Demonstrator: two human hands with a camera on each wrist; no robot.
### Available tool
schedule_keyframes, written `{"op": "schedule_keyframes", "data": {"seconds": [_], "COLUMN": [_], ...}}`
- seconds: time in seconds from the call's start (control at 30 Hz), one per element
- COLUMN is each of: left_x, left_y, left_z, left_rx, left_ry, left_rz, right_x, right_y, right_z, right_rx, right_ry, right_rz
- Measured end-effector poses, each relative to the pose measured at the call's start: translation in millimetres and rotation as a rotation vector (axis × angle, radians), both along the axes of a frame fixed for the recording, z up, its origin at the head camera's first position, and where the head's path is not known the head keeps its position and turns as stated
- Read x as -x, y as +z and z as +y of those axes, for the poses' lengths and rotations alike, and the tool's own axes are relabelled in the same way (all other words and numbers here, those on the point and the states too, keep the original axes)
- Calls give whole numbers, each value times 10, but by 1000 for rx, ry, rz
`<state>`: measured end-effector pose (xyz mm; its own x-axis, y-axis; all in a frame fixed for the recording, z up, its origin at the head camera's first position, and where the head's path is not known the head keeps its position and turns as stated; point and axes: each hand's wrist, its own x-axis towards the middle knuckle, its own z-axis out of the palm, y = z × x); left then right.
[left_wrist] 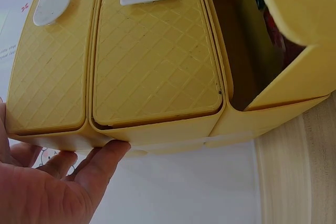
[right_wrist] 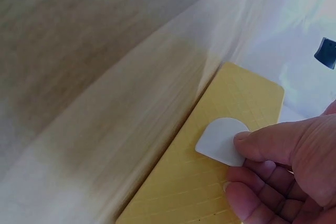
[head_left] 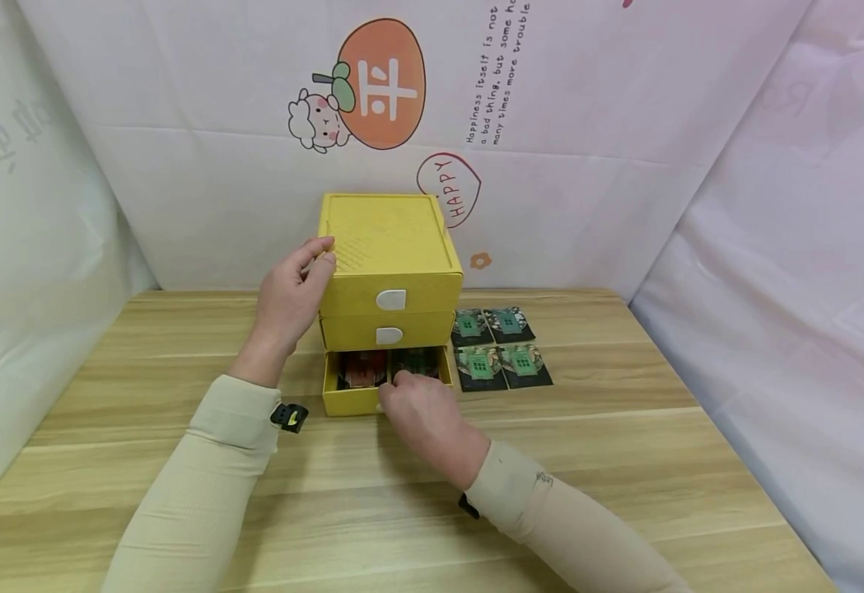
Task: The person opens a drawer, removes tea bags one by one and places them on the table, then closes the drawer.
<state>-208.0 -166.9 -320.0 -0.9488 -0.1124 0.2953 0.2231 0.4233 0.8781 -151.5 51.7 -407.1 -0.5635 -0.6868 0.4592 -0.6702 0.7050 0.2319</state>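
Observation:
A yellow chest of drawers (head_left: 390, 235) stands on the table with its bottom drawer (head_left: 350, 402) pulled out. In that drawer lie a dark packet with red (head_left: 363, 371) and a dark green packet (head_left: 415, 360), partly behind my right hand (head_left: 427, 420). That hand pinches the drawer's white tab handle (right_wrist: 216, 139) between thumb and fingers. My left hand (head_left: 291, 292) rests against the chest's left side near the top front corner. Its fingers (left_wrist: 102, 167) lie along the side wall in the left wrist view. Both upper drawers are closed, their white tabs (head_left: 390, 300) facing me.
Several flat dark packets (head_left: 482, 366) with green labels lie in two rows right of the chest. A wooden table (head_left: 587, 461) extends around it. A printed white cloth (head_left: 587, 181) hangs behind, and white cloth borders both sides.

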Motion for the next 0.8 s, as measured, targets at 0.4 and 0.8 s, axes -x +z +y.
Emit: {"op": "schedule_keyframes", "data": {"seconds": [0.4,0.8], "left_x": [-11,-26], "left_y": [-2,13], "left_z": [5,8], "left_rx": [3,8], "left_ry": [2,-3], "left_rz": [2,9], "right_x": [-121,-291], "right_y": [1,-5], "right_z": [32,58], "right_rx": [-16,-21], "right_ry": [16,21], "right_rz": [10,45]}}
